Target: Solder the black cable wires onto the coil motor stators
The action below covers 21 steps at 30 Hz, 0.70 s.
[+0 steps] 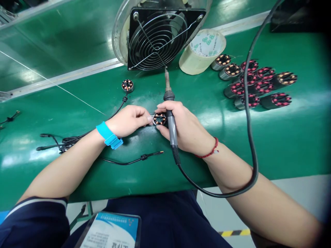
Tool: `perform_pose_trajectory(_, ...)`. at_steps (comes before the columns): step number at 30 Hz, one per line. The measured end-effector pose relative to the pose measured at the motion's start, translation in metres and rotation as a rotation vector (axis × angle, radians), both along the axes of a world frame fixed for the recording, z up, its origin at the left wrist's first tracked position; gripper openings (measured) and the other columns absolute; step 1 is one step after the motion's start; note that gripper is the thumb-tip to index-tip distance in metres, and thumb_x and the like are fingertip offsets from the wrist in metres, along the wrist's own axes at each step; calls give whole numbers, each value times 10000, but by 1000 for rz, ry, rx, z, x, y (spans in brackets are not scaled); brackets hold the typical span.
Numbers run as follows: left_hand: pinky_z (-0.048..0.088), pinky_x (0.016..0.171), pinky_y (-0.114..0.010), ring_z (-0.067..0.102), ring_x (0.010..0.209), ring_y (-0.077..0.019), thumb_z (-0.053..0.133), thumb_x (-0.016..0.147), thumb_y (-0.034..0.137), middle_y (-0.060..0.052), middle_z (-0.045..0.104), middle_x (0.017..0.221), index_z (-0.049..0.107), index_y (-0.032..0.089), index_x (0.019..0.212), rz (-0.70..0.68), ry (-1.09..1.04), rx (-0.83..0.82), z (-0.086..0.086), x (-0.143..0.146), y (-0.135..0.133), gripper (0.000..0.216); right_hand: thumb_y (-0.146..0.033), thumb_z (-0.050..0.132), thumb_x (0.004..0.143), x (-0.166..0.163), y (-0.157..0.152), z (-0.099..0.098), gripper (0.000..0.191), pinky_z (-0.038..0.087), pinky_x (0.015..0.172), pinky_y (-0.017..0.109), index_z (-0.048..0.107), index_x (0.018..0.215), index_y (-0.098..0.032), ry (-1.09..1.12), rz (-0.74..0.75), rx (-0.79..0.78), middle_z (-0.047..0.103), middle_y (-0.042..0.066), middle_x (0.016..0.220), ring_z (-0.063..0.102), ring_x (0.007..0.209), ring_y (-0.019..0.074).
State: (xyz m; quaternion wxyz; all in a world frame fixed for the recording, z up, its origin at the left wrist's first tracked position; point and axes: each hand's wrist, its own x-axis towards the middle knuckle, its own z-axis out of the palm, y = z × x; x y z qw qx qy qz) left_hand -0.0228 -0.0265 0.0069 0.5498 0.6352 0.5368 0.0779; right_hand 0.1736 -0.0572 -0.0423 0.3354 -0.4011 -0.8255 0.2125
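My right hand [182, 125] is closed around a soldering iron [171, 124], its tip pointing away from me toward the fan. The same hand's thumb and fingertips grip the side of a small motor stator [159, 119] with copper windings. My left hand [129, 120] is pinched closed at the stator's left edge. A thin solder wire [64, 89] runs into it from the upper left and its end crosses the top of the stator. Beyond my left hand a second stator [127, 85] stands on the green bench, a black cable attached.
A fan with a wire guard [156, 43] stands at the back. Beside it are a roll of tape [199, 51] and several wound stators [258, 82]. Black cables [69, 140] lie under my left arm. The iron's cord [250, 113] loops over my right forearm.
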Motion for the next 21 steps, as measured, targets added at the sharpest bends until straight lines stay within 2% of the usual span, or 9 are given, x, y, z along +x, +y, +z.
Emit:
perform_pose_trajectory(3, 332, 601, -237, 406, 591, -82, 564, 831, 284, 29, 509, 622, 626, 127, 724, 28, -8, 14, -2, 0, -1, 199, -207, 609, 790, 0, 0, 1, 461, 534, 805, 401, 402, 1198, -262, 1, -2, -29, 681, 59, 1060, 665, 952, 253)
perform_pose_trajectory(6, 333, 590, -232, 404, 594, -77, 551, 854, 323, 17, 522, 644, 604, 125, 721, 67, -47, 38, -3, 1, -2, 244, -233, 621, 786, 1, 1, 2, 471, 533, 846, 420, 402, 1202, -264, 10, -10, -73, 679, 65, 1088, 672, 996, 262)
perform_pose_trajectory(10, 293, 545, -215, 350, 567, -64, 603, 827, 343, 44, 443, 603, 574, 130, 708, 74, -54, 7, -1, 3, -3, 246, -248, 646, 782, 2, 2, 2, 494, 544, 847, 423, 395, 1207, -262, 15, -29, -65, 683, 67, 1096, 681, 989, 265)
perform_pose_trajectory(16, 276, 510, -204, 328, 523, -54, 609, 819, 296, 61, 415, 560, 569, 134, 709, 107, -71, -28, 6, 1, -3, 199, -225, 622, 789, 5, 5, 1, 484, 553, 832, 436, 403, 1220, -254, -23, -43, -77, 686, 68, 1080, 684, 969, 267)
perform_pose_trajectory(19, 322, 516, -198, 368, 520, -55, 629, 810, 286, 58, 468, 579, 592, 138, 763, 112, -149, -35, 14, 0, -4, 160, -213, 612, 791, 13, 10, 3, 495, 556, 854, 452, 417, 1244, -248, -16, -3, -85, 676, 74, 1110, 679, 1005, 272)
perform_pose_trajectory(21, 401, 577, -198, 453, 574, -65, 601, 844, 279, 25, 562, 657, 619, 133, 795, 18, -240, -37, 20, 0, -7, 155, -231, 624, 794, 19, 10, 6, 514, 552, 876, 488, 441, 1274, -248, 34, 4, -63, 655, 90, 1147, 664, 1046, 293)
